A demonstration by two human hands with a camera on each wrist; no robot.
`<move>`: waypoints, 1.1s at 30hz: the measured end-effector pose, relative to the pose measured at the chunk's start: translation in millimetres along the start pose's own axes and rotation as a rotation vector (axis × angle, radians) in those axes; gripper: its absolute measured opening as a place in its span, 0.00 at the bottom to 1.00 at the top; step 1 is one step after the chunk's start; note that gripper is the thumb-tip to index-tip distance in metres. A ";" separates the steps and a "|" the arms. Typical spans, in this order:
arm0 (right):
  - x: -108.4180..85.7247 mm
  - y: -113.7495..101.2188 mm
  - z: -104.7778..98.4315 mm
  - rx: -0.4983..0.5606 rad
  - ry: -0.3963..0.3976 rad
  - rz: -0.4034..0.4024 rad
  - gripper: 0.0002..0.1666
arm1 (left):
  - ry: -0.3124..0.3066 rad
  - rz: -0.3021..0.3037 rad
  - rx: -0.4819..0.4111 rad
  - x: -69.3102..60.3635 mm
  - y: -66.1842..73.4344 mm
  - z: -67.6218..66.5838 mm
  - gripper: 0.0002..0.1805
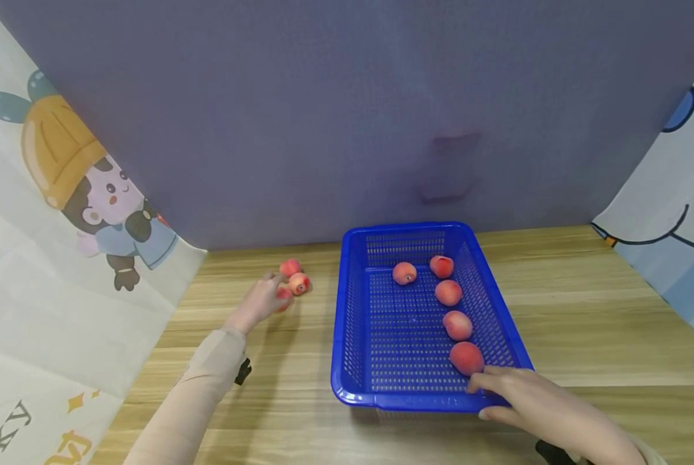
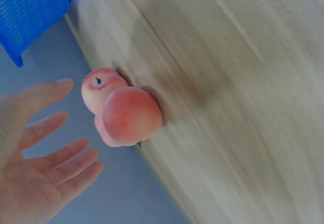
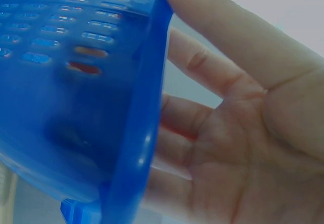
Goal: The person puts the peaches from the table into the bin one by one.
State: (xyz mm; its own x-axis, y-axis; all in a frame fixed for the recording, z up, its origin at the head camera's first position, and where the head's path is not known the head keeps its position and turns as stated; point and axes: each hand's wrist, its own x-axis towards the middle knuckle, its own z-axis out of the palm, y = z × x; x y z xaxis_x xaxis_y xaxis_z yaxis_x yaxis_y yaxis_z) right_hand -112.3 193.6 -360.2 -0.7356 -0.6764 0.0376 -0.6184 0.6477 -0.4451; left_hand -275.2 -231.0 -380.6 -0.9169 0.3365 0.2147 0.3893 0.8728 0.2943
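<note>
Three peaches lie close together on the wooden table, left of the blue plastic basket [image 1: 340, 323]; one is the front peach [image 2: 131, 116]. My left hand [image 1: 260, 297] reaches beside them, partly covering one in the head view. In the left wrist view its fingers are spread, apart from the fruit, and the palm holds nothing. At the basket's near right corner my right hand [image 1: 527, 397] grips the rim [image 3: 147, 112], thumb outside and fingers over the inner side. Several peaches sit in the basket, most in a row along its right side, including a nearest peach [image 1: 466, 358].
A wooden table [image 1: 579, 310] spreads under the basket, with a grey-blue panel [image 1: 277, 129] standing behind it. A white cartoon-printed sheet [image 1: 44, 310] borders the left side, and another printed sheet [image 1: 667, 219] the right.
</note>
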 end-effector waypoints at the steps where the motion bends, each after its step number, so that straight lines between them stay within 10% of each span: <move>1: -0.1 0.0 0.0 -0.001 0.002 -0.001 0.10 | 0.004 0.000 -0.006 0.1 -1.7 1.4 0.24; 8: -0.7 0.0 0.7 -0.013 0.015 -0.017 0.10 | 0.059 0.060 -0.013 -1.6 -13.9 13.2 0.21; 33: -1.3 0.9 2.3 -0.028 0.042 -0.035 0.10 | -0.030 -0.110 0.011 4.4 -20.6 26.4 0.19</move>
State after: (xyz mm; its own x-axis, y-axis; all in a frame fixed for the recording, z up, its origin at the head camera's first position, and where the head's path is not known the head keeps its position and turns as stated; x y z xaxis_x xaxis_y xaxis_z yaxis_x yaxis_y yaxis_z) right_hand -111.2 194.2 -362.6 -0.7239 -0.6839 0.0905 -0.6509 0.6337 -0.4180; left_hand -289.6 -238.2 -410.3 -0.9564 0.2486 0.1534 0.2851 0.9089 0.3044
